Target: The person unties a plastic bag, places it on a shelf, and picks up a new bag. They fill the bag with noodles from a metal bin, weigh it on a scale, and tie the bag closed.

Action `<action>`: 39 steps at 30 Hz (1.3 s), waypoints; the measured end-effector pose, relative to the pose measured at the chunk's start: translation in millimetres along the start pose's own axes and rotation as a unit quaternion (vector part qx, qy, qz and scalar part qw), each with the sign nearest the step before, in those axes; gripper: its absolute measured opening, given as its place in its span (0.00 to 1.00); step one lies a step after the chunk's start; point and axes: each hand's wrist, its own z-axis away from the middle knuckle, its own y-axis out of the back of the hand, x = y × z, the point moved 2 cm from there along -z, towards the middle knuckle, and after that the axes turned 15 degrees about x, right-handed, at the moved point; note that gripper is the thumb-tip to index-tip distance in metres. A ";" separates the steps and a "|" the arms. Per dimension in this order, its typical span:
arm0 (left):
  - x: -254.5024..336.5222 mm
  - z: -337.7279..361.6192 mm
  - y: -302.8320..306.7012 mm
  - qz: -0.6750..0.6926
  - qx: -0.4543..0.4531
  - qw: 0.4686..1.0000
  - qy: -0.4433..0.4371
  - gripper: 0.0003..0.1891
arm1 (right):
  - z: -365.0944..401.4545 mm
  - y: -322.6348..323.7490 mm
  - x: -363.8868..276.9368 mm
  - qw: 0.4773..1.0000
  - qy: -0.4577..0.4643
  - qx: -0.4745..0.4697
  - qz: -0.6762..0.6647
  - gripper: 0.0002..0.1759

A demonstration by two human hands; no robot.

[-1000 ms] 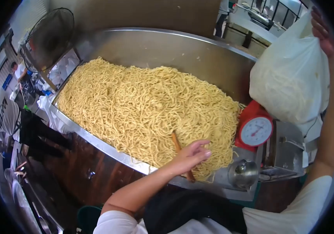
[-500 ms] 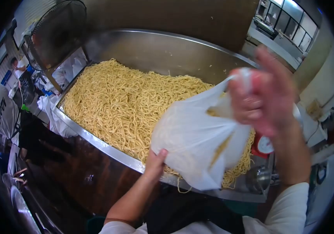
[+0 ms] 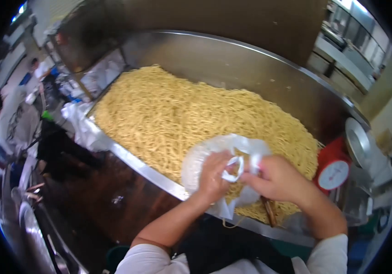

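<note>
A white translucent plastic bag (image 3: pixel 198 157), rounded and full, rests on the front part of a big heap of yellow noodles (image 3: pixel 173 107). My left hand (image 3: pixel 215 177) is closed at the bag's gathered top, beside a white loop of twisted plastic (image 3: pixel 233 169). Opposite it, my right hand (image 3: pixel 273 179) grips the other end of the gathered plastic, fingers curled and somewhat blurred. Below my right hand, a brown stick-like piece (image 3: pixel 268 211) lies at the front edge of the noodles.
The noodles fill a long metal trough (image 3: pixel 136 166) with a high back wall. At its right end stand a red dial scale (image 3: pixel 333 170) and a metal pan (image 3: pixel 358 141). White plastic bags (image 3: pixel 84 125) hang by the left end. A person (image 3: pixel 40 68) is far left.
My right hand has come down from the upper right to the bag's top. My left hand has moved up from the bag's side, and the plastic is now bunched between both. The view has shifted.
</note>
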 end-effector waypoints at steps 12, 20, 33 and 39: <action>12.8 -2.7 3.9 0.132 -0.078 0.985 0.082 0.09 | 1.3 -30.6 -7.8 0.822 0.506 0.221 0.138 0.07; 36.7 3.3 23.9 -0.042 -0.082 0.995 0.042 0.25 | -6.7 -42.7 23.1 0.988 0.108 0.098 0.059 0.10; 37.2 15.0 32.8 -0.051 -0.123 0.985 0.108 0.16 | -1.4 -62.2 54.2 0.979 -0.074 -0.154 -0.111 0.19; 64.0 -7.2 79.9 -0.128 -0.090 0.984 0.080 0.18 | 3.1 -64.5 45.2 0.999 -0.030 -0.006 -0.036 0.24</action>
